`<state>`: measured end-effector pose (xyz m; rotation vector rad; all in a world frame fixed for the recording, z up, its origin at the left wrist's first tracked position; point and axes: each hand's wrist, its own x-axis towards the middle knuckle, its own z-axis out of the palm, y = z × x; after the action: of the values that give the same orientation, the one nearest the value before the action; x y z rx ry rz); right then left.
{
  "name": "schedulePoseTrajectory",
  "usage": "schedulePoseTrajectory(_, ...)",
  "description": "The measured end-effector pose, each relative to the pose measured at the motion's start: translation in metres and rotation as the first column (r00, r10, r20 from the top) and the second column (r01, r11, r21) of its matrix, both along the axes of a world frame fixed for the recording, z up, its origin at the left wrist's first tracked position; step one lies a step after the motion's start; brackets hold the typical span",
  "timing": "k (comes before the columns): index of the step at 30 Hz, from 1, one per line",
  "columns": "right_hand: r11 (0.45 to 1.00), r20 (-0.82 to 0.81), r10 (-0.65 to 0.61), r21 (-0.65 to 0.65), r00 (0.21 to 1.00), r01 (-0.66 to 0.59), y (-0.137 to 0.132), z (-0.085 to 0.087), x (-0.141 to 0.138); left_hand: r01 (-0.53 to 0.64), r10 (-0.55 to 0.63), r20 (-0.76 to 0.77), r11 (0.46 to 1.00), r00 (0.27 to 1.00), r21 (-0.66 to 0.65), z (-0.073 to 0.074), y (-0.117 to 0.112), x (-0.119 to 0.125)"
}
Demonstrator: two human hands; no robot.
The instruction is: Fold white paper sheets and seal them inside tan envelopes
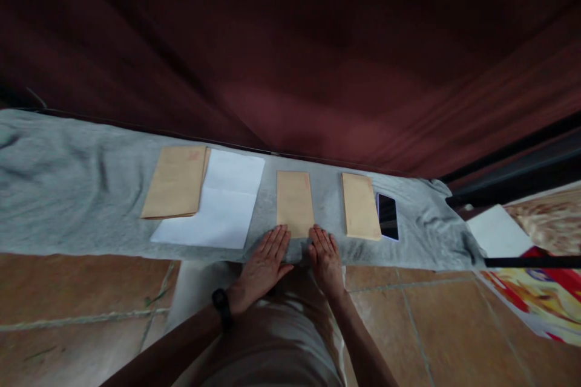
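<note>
The grip of the left hand (pixel 265 263) is loose and flat, palm down, its fingers stretched forward side by side and its thumb apart from them, pointing inward. The grip of the right hand (pixel 325 260) is likewise unclenched, palm down with the fingers extended. Between the two sets of fingertips lies the near end of a brown envelope (pixel 294 202), flat and roughly lengthwise to the person; the left fingertips meet its near left corner, the right ones its near right corner. It rests on a long, narrow bench (pixel 68 187) draped in grey cloth.

To the right is a brown envelope stack (pixel 361 205), with a dark phone (pixel 387 216) just beside it; whether they touch is hard to tell. To the left, a white sheet (pixel 231 199) lies partly under a brown envelope pile (pixel 175 181) bearing a reddish mark near its far right corner. A black watch (pixel 222 308) circles the left wrist. Beyond the bench hangs dark red fabric (pixel 290 84); below are brown floor tiles (pixel 390 326).
</note>
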<state>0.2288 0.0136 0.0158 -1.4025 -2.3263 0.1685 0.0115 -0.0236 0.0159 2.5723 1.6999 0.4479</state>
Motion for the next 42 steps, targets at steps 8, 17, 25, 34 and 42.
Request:
schedulePoseTrajectory(8, 0.994, 0.036, 0.09, -0.057, 0.995, -0.088, -0.01, 0.001, -0.025, -0.007, 0.007, 0.02, 0.999, 1.0, -0.034, 0.001, 0.0, 0.004)
schedulePoseTrajectory(17, 1.0, 0.034, 0.008, -0.021, 0.999, -0.008, -0.005, -0.002, -0.004, -0.009, 0.009, 0.0, 0.999, 1.0, -0.041, 0.005, 0.0, 0.004)
schedulePoseTrajectory(25, 0.999, 0.007, -0.045, 0.016, 0.999, 0.045, -0.006, -0.007, 0.004, -0.006, 0.004, -0.037, 0.999, 0.999, -0.036, 0.004, -0.001, 0.004)
schedulePoseTrajectory(34, 0.986, -0.244, -0.156, 0.016, 0.957, 0.165, 0.007, -0.011, -0.013, -0.012, 0.012, -0.002, 0.999, 1.0, -0.046, 0.002, -0.001, 0.006)
schedulePoseTrajectory(42, 0.931, -0.707, -0.353, -0.333, 0.613, 0.152, 0.029, -0.004, -0.029, -0.081, 0.079, 0.117, 0.997, 0.99, 0.014, -0.002, 0.002, 0.011)
